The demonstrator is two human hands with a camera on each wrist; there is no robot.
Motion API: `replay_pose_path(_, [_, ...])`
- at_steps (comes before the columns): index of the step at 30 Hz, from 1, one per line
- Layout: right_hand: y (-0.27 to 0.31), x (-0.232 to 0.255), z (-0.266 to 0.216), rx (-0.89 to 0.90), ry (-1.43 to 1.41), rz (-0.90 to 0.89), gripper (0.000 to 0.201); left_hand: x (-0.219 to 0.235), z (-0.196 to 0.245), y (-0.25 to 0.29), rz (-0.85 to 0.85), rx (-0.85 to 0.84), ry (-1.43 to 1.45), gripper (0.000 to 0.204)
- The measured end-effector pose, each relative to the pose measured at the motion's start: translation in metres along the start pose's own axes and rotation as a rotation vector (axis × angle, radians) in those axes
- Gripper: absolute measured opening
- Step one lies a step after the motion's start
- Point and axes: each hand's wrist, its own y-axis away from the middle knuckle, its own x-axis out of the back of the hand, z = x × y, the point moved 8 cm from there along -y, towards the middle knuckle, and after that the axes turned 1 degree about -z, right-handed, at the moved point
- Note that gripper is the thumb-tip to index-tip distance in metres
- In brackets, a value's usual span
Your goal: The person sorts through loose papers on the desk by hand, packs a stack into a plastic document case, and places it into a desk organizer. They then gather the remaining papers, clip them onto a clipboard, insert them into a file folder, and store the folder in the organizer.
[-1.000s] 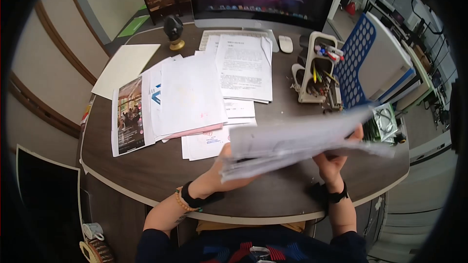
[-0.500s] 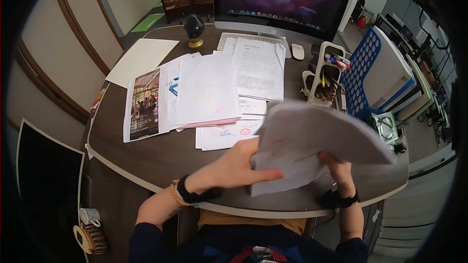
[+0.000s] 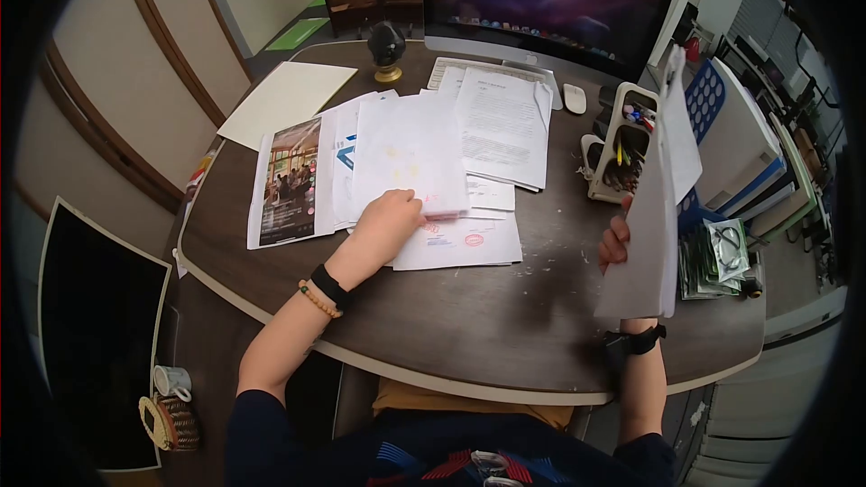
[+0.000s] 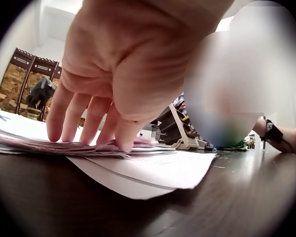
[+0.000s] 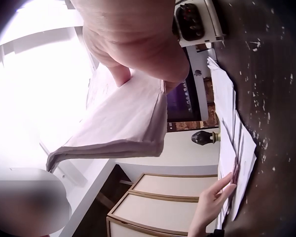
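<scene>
At the near edge of a paper pile (image 3: pixel 406 149), my left hand (image 3: pixel 388 219) bends over the sheets. The left wrist view shows that hand (image 4: pixel 128 64) with fingertips on the top sheets and the thumb at the pile's pinkish edge (image 4: pixel 101 148), pinching it. Sheets with red stamps (image 3: pixel 492 248) lie partly beneath the pile. My right hand (image 3: pixel 615 243) grips a thick sheaf of papers (image 3: pixel 649 225), held upright above the desk's right side. In the right wrist view the sheaf (image 5: pixel 121 118) hangs from that hand (image 5: pixel 138 42), partly folded over.
Printed pages (image 3: pixel 505 126) lie before the keyboard, near a white mouse (image 3: pixel 575 98) and monitor (image 3: pixel 550 4). A pen organizer (image 3: pixel 622 149), blue file rack (image 3: pixel 705 108) and green-edged packets (image 3: pixel 722 257) stand on the right. A cream folder (image 3: pixel 287 101) lies at back left.
My left hand has let go of the sheaf and moved left onto the pile's edge. My right hand has lifted the sheaf and turned it upright at the right.
</scene>
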Motion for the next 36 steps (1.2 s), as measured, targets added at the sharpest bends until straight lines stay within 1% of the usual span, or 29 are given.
replay_pose_path(1, [0.000,0.007,0.009,-0.049,0.023,0.010,0.042,-0.001,0.003,0.001,0.020,-0.027,-0.028,0.021])
replay_pose_path(2, [0.001,0.005,0.015,-0.081,0.061,-0.065,0.036,-0.002,0.003,0.002,0.015,-0.025,-0.028,0.021])
replay_pose_path(4, [0.003,0.001,0.027,-0.127,-0.032,-0.198,0.034,0.010,0.002,0.001,0.115,0.009,-0.020,0.013])
replay_pose_path(5, [0.005,-0.001,0.029,-0.125,-0.035,-0.193,0.034,0.012,0.003,0.000,0.110,0.006,-0.020,0.013])
replay_pose_path(7, [0.012,0.020,0.034,-0.149,0.121,0.183,0.040,0.023,0.000,0.001,0.135,0.066,0.130,0.011])
replay_pose_path(8, [0.013,0.027,0.034,-0.148,0.117,0.191,0.040,0.023,0.000,0.000,0.128,0.062,0.131,0.011])
replay_pose_path(10, [0.009,0.018,0.039,-0.176,-0.063,-0.052,0.043,0.030,-0.002,0.001,0.168,0.092,0.240,0.016])
replay_pose_path(11, [0.009,0.016,0.039,-0.186,-0.047,-0.068,0.045,0.038,-0.002,0.000,0.162,0.087,0.238,0.016])
replay_pose_path(12, [0.009,0.011,0.040,-0.182,-0.052,-0.064,0.045,0.039,-0.006,0.001,0.063,0.146,0.318,0.020])
replay_pose_path(13, [0.009,0.009,0.041,-0.168,0.040,0.037,0.038,0.037,-0.010,0.002,-0.036,0.207,0.396,0.027])
replay_pose_path(14, [0.010,0.011,0.039,-0.157,0.130,0.137,0.033,0.035,-0.019,0.002,-0.043,0.208,0.392,0.027])
replay_pose_path(16, [0.011,0.012,0.042,-0.170,0.132,0.148,0.029,0.058,-0.049,0.008,0.401,0.220,0.094,0.050])
replay_pose_path(17, [0.011,0.014,0.043,-0.169,0.138,0.159,0.028,0.046,-0.071,0.007,0.332,0.344,0.131,0.078])
replay_pose_path(18, [0.011,0.016,0.044,-0.167,0.146,0.168,0.027,0.040,-0.079,0.004,0.330,0.344,0.126,0.078])
replay_pose_path(20, [0.011,0.018,0.045,-0.170,0.153,0.177,0.025,0.021,-0.101,0.002,0.170,0.519,0.029,0.087])
replay_pose_path(21, [0.012,0.018,0.044,-0.171,0.164,0.187,0.024,0.018,-0.106,0.000,0.169,0.520,0.028,0.087])
replay_pose_path(23, [0.013,0.014,0.043,-0.171,0.155,0.206,0.025,0.016,-0.114,-0.004,0.145,0.549,0.130,0.101])
replay_pose_path(24, [0.014,0.015,0.043,-0.172,0.148,0.224,0.027,0.017,-0.116,-0.006,0.144,0.549,0.129,0.101])
replay_pose_path(25, [0.014,0.022,0.043,-0.173,0.148,0.226,0.027,0.014,-0.118,-0.006,0.068,0.605,0.291,0.098])
replay_pose_path(26, [0.013,0.029,0.046,-0.192,0.096,0.144,0.037,0.007,-0.119,-0.006,-0.008,0.660,0.454,0.095])
replay_pose_path(27, [0.013,0.031,0.048,-0.210,0.043,0.062,0.049,0.004,-0.121,-0.009,-0.009,0.661,0.454,0.095])
replay_pose_path(29, [0.014,0.030,0.047,-0.196,0.064,0.066,0.050,0.009,-0.122,-0.015,0.112,0.631,0.436,0.079])
replay_pose_path(30, [0.014,0.030,0.047,-0.182,0.084,0.068,0.050,0.005,-0.120,-0.018,0.108,0.633,0.436,0.079])
replay_pose_path(32, [0.015,0.028,0.047,-0.197,0.084,0.060,0.050,0.017,-0.106,-0.022,0.112,0.699,0.109,0.077])
replay_pose_path(34, [0.015,0.023,0.046,-0.205,0.084,0.049,0.050,0.011,-0.112,-0.028,0.084,0.716,0.080,0.078])
replay_pose_path(36, [0.015,0.019,0.044,-0.162,0.132,0.111,0.042,0.008,-0.118,-0.032,0.055,0.730,0.053,0.079])
